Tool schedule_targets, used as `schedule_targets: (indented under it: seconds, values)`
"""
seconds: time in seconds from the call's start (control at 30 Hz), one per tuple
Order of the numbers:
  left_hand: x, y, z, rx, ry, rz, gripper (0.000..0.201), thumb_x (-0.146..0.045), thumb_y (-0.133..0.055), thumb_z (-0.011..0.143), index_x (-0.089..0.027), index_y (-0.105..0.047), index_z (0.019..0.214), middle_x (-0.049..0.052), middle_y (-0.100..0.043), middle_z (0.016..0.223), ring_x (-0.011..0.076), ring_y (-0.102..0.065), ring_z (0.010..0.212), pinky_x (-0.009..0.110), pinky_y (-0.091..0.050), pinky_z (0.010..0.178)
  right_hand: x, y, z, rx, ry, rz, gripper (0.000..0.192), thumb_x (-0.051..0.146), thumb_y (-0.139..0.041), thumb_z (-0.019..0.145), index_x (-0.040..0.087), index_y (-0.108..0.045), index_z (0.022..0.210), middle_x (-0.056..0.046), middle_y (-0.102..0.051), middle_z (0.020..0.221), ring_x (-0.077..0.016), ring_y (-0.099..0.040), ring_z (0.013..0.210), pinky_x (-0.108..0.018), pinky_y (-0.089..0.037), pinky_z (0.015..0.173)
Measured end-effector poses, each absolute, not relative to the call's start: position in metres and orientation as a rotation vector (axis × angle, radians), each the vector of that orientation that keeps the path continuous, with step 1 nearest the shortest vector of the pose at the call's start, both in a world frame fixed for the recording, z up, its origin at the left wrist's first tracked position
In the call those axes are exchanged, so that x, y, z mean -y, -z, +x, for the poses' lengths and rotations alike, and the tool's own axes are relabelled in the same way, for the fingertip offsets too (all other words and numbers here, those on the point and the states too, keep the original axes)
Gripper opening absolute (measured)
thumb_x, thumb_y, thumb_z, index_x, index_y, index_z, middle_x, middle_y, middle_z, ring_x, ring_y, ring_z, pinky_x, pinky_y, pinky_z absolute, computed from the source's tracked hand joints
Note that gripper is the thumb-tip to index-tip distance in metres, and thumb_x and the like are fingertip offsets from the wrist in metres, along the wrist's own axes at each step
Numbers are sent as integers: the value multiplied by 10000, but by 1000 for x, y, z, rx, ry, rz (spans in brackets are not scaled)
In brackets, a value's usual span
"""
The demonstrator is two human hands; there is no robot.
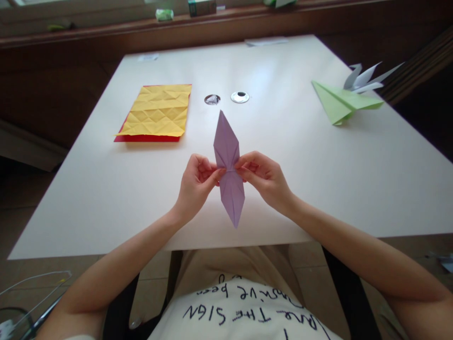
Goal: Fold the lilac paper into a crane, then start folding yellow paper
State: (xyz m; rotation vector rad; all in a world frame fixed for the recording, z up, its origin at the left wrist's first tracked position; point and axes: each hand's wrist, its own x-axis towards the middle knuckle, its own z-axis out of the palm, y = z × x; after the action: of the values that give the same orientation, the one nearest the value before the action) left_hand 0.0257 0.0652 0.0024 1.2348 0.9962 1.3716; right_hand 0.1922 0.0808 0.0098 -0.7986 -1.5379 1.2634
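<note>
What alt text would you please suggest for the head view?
A person's left hand and right hand pinch folded purple paper above a white table. Creased yellow paper lies over red paper at left; folded green paper at right.

- White counter (336, 179), wide and smooth, with two round holes (239, 97) near its far half and pale glare around them.
- Brown ledge (123, 31) running beyond the far edge, above a dark brown wall (71, 78).
- Tiled floor (21, 200), dull brown, at left and beneath.
- Dark chair parts (348, 293) below the near edge.
- Dark slatted surface (430, 61) at far right.
</note>
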Motion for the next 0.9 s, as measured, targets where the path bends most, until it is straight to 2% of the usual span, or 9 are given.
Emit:
schedule_targets:
  seconds: [0.13,0.27,0.47,0.57,0.77,0.9]
  values:
    - [-64,-1,24,-1015,-1416,1462,116,-204,-629,801,-206,-564,897,-29,-620,812,77,-605,713,182,-519,629,-79,-10,192,1660,-1022,-837,139,168,-574,818,201,-631,940,-10,-645,879,-119,-598,785,-270,-508,714]
    - [-63,-3,21,-1035,-1452,1535,219,-153,-661,767,-217,-627,974,-2,-668,931,104,-637,823,225,-539,760,-76,-12,191,1749,-716,-862,201,136,-615,787,204,-653,973,-14,-651,844,-119,-607,740,-271,-531,692]
    - [-57,-7,23,-1128,-1650,1731,252,-97,-704,714,-221,-682,932,-11,-715,894,109,-666,781,219,-554,729,-71,-12,190,1727,-515,-757,323,96,-640,767,233,-635,1059,-21,-685,911,-128,-636,750,-284,-552,701]
    - [-54,-8,24,-1150,-1708,1789,261,-71,-708,702,-222,-693,915,-13,-720,869,104,-665,757,225,-556,737,-69,-14,191,1744,-411,-713,342,57,-640,757,231,-647,1051,-23,-692,881,-128,-636,741,-276,-544,692]
    - [-54,-10,24,-968,-1683,1609,321,-48,-730,668,-239,-684,923,-24,-706,869,100,-661,794,220,-562,757,-65,-17,190,1713,-521,-660,342,53,-677,722,237,-667,1010,-16,-696,875,-131,-637,738,-270,-542,651]
    - [-54,-11,26,-977,-1674,1557,282,-55,-722,679,-228,-685,899,-25,-706,848,97,-664,770,209,-568,733,-64,-15,187,1603,-605,-721,358,42,-678,714,264,-671,995,10,-704,874,-131,-647,742,-294,-555,693]
